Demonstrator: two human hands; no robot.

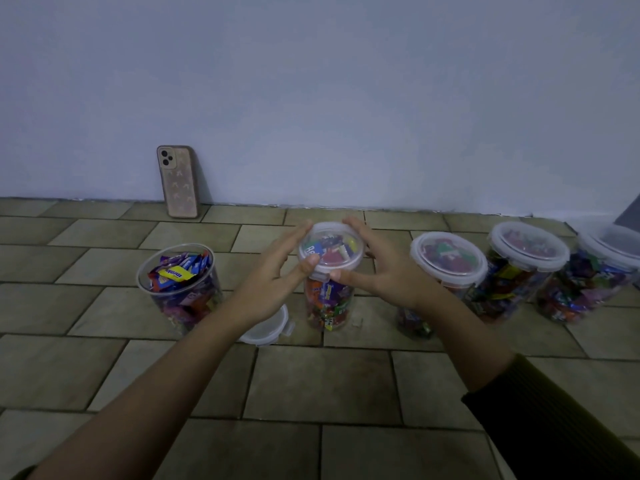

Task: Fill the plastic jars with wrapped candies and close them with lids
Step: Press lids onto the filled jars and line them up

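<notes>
Beige tiled floor [322, 386]: lower half of the frame. Every jar stands on it, so a tipped one would scatter its contents widely.
Three lidded clear plastic jars [526, 251]: right side of the frame, packed close. Your right forearm passes just beside the nearest, and a swung elbow could topple it.
Open clear plastic jar [180, 289]: left of centre, with wrapped candies [176, 271] heaped to the rim. Wrappers standing proud may stop a lid seating.
Centre clear plastic jar [329, 303]: mid-frame and full. Uneven downward pressure could tilt it.
Left hand [277, 275]: fingers on the lid's far rim, thumb on the near rim, gripping it.
Right hand [381, 268]: the same grip from the opposite side.
Translucent round plastic lid [330, 249]: on the centre jar. You cannot tell whether its latches are engaged; one side could catch while the other lifts.
Spare translucent lid [266, 327]: on the floor under your left wrist, where your arm could drag it.
Small white fragment [356, 322]: beside the centre jar's base, too small to identify.
</notes>
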